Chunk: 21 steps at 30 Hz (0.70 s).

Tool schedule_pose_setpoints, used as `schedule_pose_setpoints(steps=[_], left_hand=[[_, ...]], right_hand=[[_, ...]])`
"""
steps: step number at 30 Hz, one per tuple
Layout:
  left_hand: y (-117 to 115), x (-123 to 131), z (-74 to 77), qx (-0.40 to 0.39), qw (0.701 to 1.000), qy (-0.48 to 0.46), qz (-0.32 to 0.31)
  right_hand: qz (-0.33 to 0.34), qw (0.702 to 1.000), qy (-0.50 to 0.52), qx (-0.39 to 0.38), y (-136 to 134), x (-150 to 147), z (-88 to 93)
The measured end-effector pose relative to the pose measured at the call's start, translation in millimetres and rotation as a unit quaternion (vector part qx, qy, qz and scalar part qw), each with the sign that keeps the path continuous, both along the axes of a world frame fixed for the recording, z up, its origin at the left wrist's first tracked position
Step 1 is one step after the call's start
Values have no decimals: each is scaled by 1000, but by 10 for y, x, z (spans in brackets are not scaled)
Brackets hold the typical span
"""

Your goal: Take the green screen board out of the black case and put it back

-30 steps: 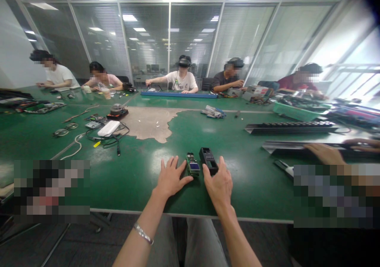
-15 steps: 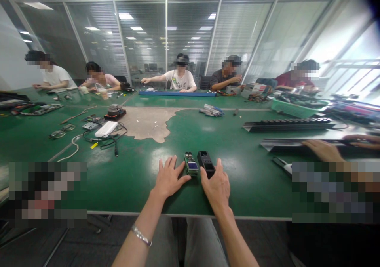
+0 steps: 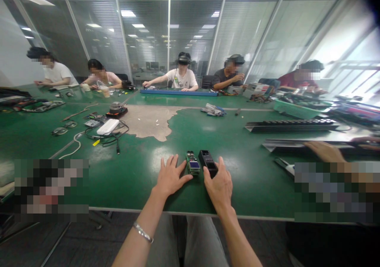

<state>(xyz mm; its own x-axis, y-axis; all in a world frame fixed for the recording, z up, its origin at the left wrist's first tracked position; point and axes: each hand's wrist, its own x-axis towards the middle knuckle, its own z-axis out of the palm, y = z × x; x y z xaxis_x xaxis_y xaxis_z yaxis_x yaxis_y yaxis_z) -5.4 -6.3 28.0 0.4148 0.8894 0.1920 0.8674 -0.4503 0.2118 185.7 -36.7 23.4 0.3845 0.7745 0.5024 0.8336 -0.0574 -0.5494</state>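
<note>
A small green circuit board with a blue screen (image 3: 193,164) lies on the green table (image 3: 133,180) just ahead of me. Beside it on the right lies a black plastic housing (image 3: 208,161). My left hand (image 3: 170,177) rests flat on the table, fingers spread, its thumb tip close to the board's near end. My right hand (image 3: 219,183) lies palm down with its fingers against the near end of the black housing; whether it grips the housing is unclear.
A white box with black cables (image 3: 107,128) lies at the left. Long black keyboards (image 3: 292,125) lie at the right, where another person's hand (image 3: 325,152) rests. Several people sit along the far side. A worn beige patch (image 3: 148,122) marks the table's middle.
Both hands and the two parts stay nearly where they were. The view has shifted slightly.
</note>
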Motion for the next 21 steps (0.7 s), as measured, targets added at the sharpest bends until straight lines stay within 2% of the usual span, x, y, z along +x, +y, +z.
schedule_pose_setpoints(steps=[5,8,11,21], left_hand=[[-9,0,6,0,1000,1,0],[-14,-2,1,0,1000,-3,-1],[-17,-10,-6,2,1000,-6,-2],[-19,-21,-6,4,1000,5,-7]], right_hand=[[-9,998,37,45,-3,-77,229],[13,996,53,76,-32,-202,417],[39,995,53,81,-41,-345,517],[32,999,2,18,27,-530,411]])
